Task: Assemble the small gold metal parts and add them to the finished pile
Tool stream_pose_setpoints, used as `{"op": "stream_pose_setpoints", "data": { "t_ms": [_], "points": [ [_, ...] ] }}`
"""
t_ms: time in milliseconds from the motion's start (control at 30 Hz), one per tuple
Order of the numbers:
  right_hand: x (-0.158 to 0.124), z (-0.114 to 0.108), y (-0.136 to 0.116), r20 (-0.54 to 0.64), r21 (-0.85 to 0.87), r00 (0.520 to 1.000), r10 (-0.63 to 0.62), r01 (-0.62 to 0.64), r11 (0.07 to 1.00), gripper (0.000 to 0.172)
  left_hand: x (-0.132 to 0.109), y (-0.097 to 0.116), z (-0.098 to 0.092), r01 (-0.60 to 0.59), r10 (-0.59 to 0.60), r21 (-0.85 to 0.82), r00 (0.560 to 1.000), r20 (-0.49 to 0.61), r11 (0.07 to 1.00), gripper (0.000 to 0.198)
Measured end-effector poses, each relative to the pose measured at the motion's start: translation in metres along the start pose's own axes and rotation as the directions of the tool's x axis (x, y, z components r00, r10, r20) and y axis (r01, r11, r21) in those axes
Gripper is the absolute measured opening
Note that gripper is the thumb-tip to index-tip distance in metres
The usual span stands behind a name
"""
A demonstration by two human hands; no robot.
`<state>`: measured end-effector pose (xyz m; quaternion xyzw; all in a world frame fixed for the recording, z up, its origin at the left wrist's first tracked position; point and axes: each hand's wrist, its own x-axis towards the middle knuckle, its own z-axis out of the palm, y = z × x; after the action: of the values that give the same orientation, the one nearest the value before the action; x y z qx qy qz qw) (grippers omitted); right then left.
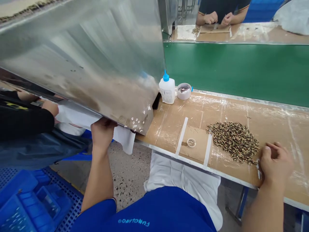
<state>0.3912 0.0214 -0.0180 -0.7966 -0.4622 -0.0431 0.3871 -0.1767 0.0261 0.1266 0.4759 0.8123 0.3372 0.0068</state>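
At the far left, a co-worker's hand (50,108) in a black sleeve holds the other end of a large metal sheet (79,64) above a white cloth (77,117). The person's left hand (102,133) is closed around the sheet's lower edge, with the cloth just beside it. The sheet's corner overhangs a paper-covered bench (241,112), near a glue bottle (167,89) with a blue cap and a small round tub (184,91). Farther right, a heap of speckled beads (233,142) lies on the bench. The person's right hand (275,162), half curled, rests just beside the heap, over the bench's front edge; whether it holds anything cannot be told.
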Motion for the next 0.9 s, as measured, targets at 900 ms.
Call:
{"op": "stream_pose_setpoints", "data": {
  "t_ms": [900],
  "points": [
    [-0.002, 0.000, -0.001, -0.001, 0.046, 0.999, 0.042, -0.042, 0.998, 0.025, -0.115, 0.061, 0.137, 0.372, 0.320, -0.591, 0.577, 0.751, 0.716, 0.017]
  ]
}}
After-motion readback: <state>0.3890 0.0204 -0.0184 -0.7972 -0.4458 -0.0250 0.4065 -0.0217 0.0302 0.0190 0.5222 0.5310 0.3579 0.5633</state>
